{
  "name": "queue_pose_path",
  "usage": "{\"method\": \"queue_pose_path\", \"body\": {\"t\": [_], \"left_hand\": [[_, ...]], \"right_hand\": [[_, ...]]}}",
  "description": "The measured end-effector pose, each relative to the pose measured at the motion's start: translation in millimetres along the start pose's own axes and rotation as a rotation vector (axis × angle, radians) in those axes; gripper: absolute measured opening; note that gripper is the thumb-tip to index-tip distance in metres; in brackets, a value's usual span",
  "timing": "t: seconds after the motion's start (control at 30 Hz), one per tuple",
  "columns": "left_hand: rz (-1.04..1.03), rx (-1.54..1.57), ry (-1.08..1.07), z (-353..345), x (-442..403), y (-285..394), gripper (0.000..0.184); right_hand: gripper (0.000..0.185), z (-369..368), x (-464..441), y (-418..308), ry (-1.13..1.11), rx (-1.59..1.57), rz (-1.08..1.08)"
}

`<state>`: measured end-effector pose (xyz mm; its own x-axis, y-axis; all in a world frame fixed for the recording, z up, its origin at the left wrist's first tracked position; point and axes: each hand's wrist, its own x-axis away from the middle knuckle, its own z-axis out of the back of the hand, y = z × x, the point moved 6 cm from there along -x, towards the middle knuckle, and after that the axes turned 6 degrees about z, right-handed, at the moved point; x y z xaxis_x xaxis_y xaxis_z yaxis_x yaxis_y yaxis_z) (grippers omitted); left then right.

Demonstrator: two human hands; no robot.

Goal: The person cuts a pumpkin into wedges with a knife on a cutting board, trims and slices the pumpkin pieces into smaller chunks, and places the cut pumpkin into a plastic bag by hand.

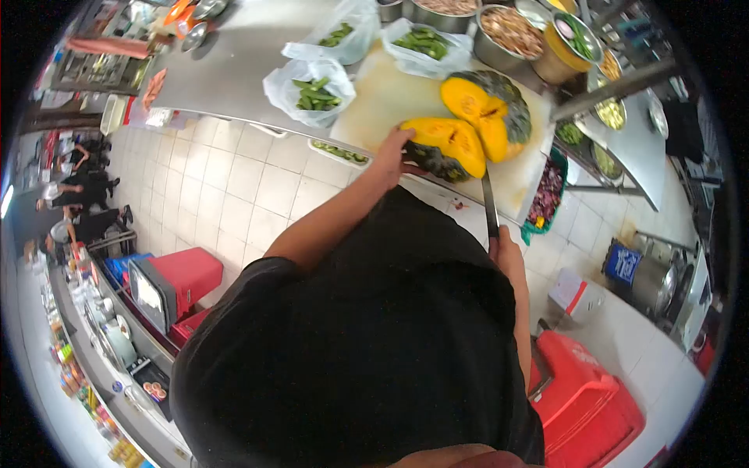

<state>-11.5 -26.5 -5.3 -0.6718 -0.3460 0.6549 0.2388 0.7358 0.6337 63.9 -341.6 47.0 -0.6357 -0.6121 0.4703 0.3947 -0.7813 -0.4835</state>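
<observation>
A cut piece of pumpkin, with orange flesh and dark green rind, lies near the front edge of a pale cutting board. My left hand grips its left end, thumb and fingers on either side. In my right hand is the handle of a knife. The blade points away from me, its far end beside the right end of that piece; whether it touches the flesh I cannot tell. Just behind lies more cut pumpkin, its orange insides and seed hollow partly showing.
Plastic bags of green vegetables stand left of and behind the board. A metal pot of sliced food and other containers line the back right. Below the right edge is a green-rimmed basket. Red bins stand on the floor.
</observation>
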Motion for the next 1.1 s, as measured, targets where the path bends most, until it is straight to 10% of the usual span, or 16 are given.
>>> {"method": "queue_pose_path", "body": {"t": [0.3,0.93,1.1], "left_hand": [[-0.074,0.244,-0.170,38.4,0.3,27.5,0.062],[-0.614,0.402,0.285,315.8,83.5,233.6,0.055],[-0.501,0.463,0.359,380.7,43.9,235.8,0.053]], "right_hand": [[0.015,27.5,-18.4,-77.7,0.002,0.026,0.142],[0.023,-47.8,-226.6,-445.1,-0.225,0.108,0.838],[0.021,-102.7,-276.3,-476.1,-0.484,-0.002,0.590]]}}
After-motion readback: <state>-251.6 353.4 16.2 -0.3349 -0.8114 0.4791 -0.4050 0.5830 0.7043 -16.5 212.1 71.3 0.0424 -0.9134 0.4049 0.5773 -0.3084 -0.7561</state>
